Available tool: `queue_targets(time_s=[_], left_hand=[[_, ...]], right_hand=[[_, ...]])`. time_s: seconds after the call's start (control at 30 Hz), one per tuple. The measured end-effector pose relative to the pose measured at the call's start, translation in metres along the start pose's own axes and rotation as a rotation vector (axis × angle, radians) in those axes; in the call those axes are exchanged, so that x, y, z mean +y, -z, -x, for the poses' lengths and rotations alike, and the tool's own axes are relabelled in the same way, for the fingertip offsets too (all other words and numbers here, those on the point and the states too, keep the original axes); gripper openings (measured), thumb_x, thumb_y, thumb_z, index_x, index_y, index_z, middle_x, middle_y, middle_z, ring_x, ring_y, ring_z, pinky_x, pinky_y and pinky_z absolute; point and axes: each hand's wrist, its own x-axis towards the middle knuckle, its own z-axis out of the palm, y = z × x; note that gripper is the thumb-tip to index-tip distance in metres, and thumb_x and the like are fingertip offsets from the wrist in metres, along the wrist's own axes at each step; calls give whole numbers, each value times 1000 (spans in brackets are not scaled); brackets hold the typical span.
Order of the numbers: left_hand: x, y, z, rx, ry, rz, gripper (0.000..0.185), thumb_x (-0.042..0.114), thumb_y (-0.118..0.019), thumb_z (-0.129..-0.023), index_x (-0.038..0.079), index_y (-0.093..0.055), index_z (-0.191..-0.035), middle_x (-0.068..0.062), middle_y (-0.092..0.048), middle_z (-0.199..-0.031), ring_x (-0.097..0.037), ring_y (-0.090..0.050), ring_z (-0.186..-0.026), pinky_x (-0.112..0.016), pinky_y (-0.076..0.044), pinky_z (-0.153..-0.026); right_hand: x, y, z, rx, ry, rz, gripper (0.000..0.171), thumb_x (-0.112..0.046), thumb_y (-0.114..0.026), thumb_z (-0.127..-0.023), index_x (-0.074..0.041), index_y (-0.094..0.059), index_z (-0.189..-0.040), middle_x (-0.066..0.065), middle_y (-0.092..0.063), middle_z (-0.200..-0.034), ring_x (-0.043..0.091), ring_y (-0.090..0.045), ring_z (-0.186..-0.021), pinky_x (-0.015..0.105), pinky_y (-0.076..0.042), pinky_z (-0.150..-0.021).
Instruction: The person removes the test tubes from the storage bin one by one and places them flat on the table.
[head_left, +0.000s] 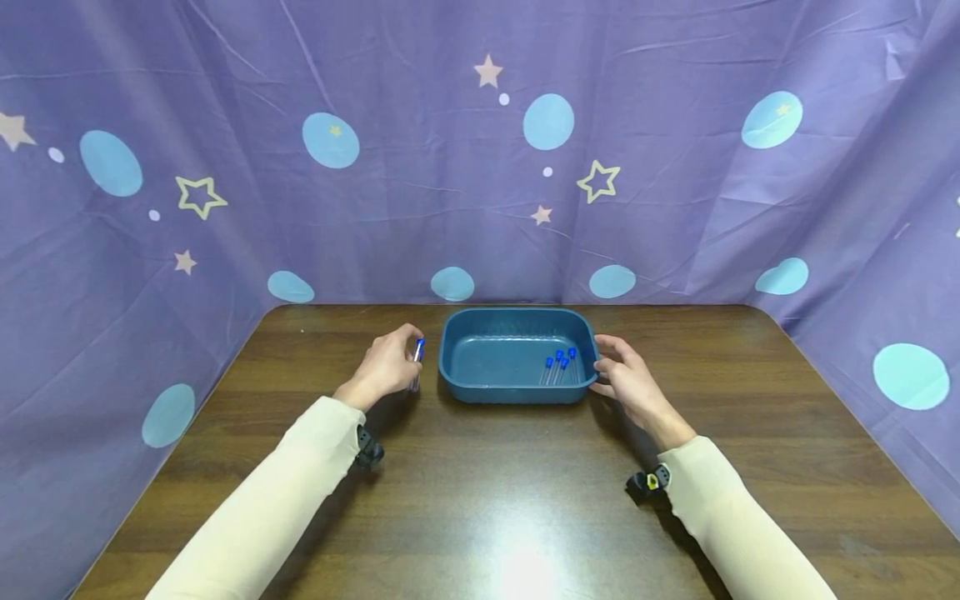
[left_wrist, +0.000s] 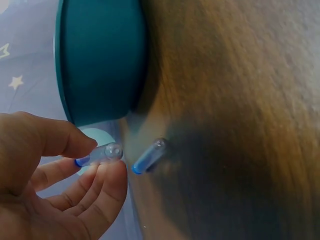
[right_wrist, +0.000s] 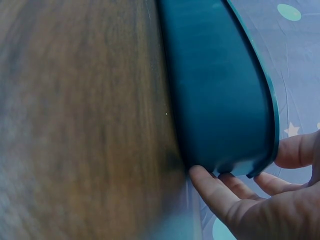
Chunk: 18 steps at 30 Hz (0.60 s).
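My left hand pinches a small clear tube with a blue cap between thumb and fingers, cap end up, left of a teal plastic basin. Just past the fingertips, the left wrist view shows a second blue-capped tube on the wooden table. Several more blue-capped tubes lie inside the basin at its right end. My right hand holds that end, thumb at the rim and the other fingers against the outer wall; in the right wrist view the fingertips partly meet the wall's lower edge.
The brown wooden table reaches back to a purple curtain with stars and blue spots. Each sleeved forearm has a dark wrist device strapped on. Glare falls on the table's near middle.
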Motion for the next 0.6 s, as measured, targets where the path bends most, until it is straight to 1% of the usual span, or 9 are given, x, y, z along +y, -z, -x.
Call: queue_targets(time_s=[0.27, 0.4, 0.5, 0.6], left_hand=[[-10, -3, -4, -28, 13, -12, 45, 4, -62, -76, 2, -54, -120, -8, -59, -78, -24, -57, -71, -37, -45, -64], [-14, -4, -7, -57, 69, -19, 44, 6, -61, -78, 4, -55, -121, -10, -60, -81, -27, -57, -76, -41, -47, -69], [-16, -3, -9, -80, 109, -18, 44, 7, -62, -79, 6, -55, -122, -11, -61, -83, -29, -57, -78, -42, -47, -70], [-18, -3, -10, -92, 133, -10, 45, 8, -64, -79, 5, -55, -123, -12, -62, -85, -27, -59, -74, -40, -48, -68]], right_hand=[[1, 0, -1, 9, 2, 14, 53, 1, -39, -93, -2, -28, -145, 28, -34, -139, 42, -45, -121, 51, -44, -95], [2, 0, -1, 8, 1, 18, 53, 1, -39, -94, -2, -28, -146, 28, -34, -139, 42, -44, -121, 52, -43, -95], [1, 0, 0, 7, -1, 17, 53, 0, -39, -94, -3, -28, -146, 29, -33, -140, 42, -44, -121, 52, -43, -96], [1, 0, 0, 7, -1, 14, 54, 1, -39, -93, -3, -28, -146, 29, -33, -140, 42, -44, -121, 52, -43, -96]])
